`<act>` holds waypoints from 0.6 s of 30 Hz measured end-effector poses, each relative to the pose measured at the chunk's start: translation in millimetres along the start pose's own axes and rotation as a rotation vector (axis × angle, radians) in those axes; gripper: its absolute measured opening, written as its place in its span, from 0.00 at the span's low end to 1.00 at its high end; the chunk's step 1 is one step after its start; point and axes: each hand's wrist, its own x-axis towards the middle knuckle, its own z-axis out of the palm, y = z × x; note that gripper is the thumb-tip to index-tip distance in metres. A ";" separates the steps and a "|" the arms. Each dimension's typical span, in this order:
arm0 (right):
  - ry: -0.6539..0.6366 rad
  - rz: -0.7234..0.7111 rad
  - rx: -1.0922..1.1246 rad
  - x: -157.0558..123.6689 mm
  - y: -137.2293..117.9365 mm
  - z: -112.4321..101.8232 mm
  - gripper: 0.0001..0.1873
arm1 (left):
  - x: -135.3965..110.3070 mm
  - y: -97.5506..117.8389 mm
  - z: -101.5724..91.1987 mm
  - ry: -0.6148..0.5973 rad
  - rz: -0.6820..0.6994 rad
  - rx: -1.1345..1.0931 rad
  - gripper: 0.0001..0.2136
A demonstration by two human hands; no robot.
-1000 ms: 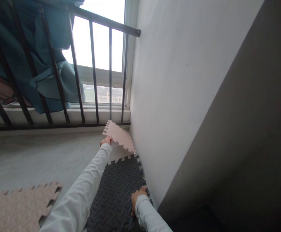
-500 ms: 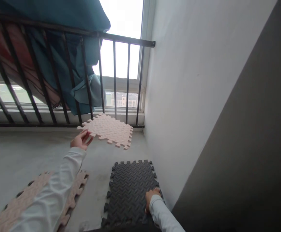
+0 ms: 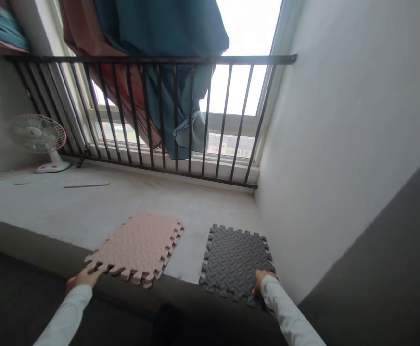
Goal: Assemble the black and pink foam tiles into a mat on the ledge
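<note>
A pink foam mat tile (image 3: 141, 245) with jigsaw edges lies on the ledge, its near edge jutting over the front. More pink edges show beneath it on the right side. At its near left corner my left hand (image 3: 84, 278) pinches the tile's edge; the fingertips are partly hidden. To the right, a black foam mat tile (image 3: 235, 259) with the same raised pattern lies close to the wall. My right hand (image 3: 262, 280) is closed on its near right edge, fingers curled. A strip of bare ledge separates the two tiles.
A black metal railing (image 3: 181, 172) runs along the window, with blue and red cloth (image 3: 166, 33) hanging over it. A white fan (image 3: 53, 161) stands at the far left, near a thin stick (image 3: 87, 185). The white wall (image 3: 321, 158) closes off the right side.
My left hand has come down and back from near the railing, where it held a pink tile in the air. My right hand stays at the black tile. The view has swung left.
</note>
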 end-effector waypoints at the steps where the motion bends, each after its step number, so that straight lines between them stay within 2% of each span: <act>1: 0.000 0.008 -0.001 -0.6 -0.1 -1.1 0.36 | -14.7 2.1 4.8 -0.067 0.050 -0.002 0.12; 4: -0.003 0.012 0.015 0.2 0.3 -1.4 0.35 | -66.2 23.7 15.8 -0.121 0.369 -0.063 0.13; 6: -0.001 0.017 0.028 2.9 1.3 0.7 0.35 | -96.8 41.7 20.0 -0.167 0.456 -0.014 0.13; 8: 0.001 0.020 0.029 6.6 2.7 3.9 0.35 | -117.4 55.8 21.7 -0.189 0.503 0.053 0.12; 12: 0.006 0.014 0.023 13.8 5.6 9.1 0.34 | -126.1 65.9 23.8 -0.164 0.485 0.130 0.13; 18: 0.031 0.017 0.037 15.1 6.4 8.9 0.34 | -114.5 52.4 31.8 -0.214 0.439 -0.009 0.14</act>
